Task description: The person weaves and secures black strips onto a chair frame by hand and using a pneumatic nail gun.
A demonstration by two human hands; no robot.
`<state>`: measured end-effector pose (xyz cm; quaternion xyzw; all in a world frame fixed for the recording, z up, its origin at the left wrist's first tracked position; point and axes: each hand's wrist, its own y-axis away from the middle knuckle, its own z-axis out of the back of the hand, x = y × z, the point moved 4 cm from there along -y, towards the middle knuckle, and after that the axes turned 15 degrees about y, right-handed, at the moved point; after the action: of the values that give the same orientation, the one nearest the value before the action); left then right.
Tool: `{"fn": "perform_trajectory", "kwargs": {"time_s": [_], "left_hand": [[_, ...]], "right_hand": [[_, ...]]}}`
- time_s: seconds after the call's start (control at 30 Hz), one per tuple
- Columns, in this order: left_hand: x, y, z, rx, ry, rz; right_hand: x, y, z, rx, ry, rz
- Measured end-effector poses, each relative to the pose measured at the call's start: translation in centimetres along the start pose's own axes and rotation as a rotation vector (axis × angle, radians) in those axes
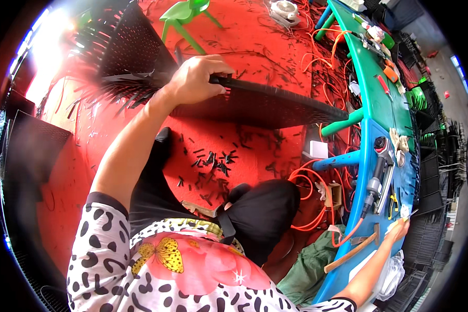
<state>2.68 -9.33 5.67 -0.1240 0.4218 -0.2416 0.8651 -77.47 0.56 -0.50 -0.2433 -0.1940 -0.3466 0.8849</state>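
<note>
My left hand [198, 79] is closed over the top edge of a dark woven panel [275, 106], which stands on edge in front of my legs. Beyond my wrist rises a black woven piece [132, 44] with many loose strips sticking out at its lower left. Out to the right, my right hand [399, 229] reaches over the blue table [372, 132]. Its fingers are drawn together by a small pale object [404, 211], too small to name. Near that hand lie yellow-handled pliers [393, 204], a wooden-handled hammer [351, 253] and a grey air tool [375, 177].
Black offcuts [216, 162] litter the red floor [192, 140]. An orange hose [325, 210] loops beside the blue table. A green table [372, 88] adjoins it, with a red-handled tool [383, 83]. A green chair [184, 13] and a white fan [284, 9] stand at the back.
</note>
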Motion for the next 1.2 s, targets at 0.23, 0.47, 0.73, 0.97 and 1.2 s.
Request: {"fn": "perform_trajectory", "kwargs": {"time_s": [0.23,0.47,0.73,0.97,1.2], "left_hand": [[0.5,0.5,-0.2,-0.038,0.045,-0.164],[-0.4,0.4,-0.9,-0.126,0.003,-0.253],[-0.7,1.3,-1.1,-0.158,0.041,-0.291],[-1.0,1.6,-1.2,-0.156,0.036,-0.277],[-1.6,1.6,-1.3,-0.157,0.034,-0.295]], "right_hand": [[29.3,15.6,-1.7,0.155,-0.138,0.724],[48.8,30.9,-7.3,-0.054,0.140,1.546],[51.6,33.6,-9.2,-0.046,0.310,1.654],[52.4,34.5,-9.6,-0.116,0.364,1.721],[52.0,34.2,-9.7,-0.234,0.361,1.786]]}}
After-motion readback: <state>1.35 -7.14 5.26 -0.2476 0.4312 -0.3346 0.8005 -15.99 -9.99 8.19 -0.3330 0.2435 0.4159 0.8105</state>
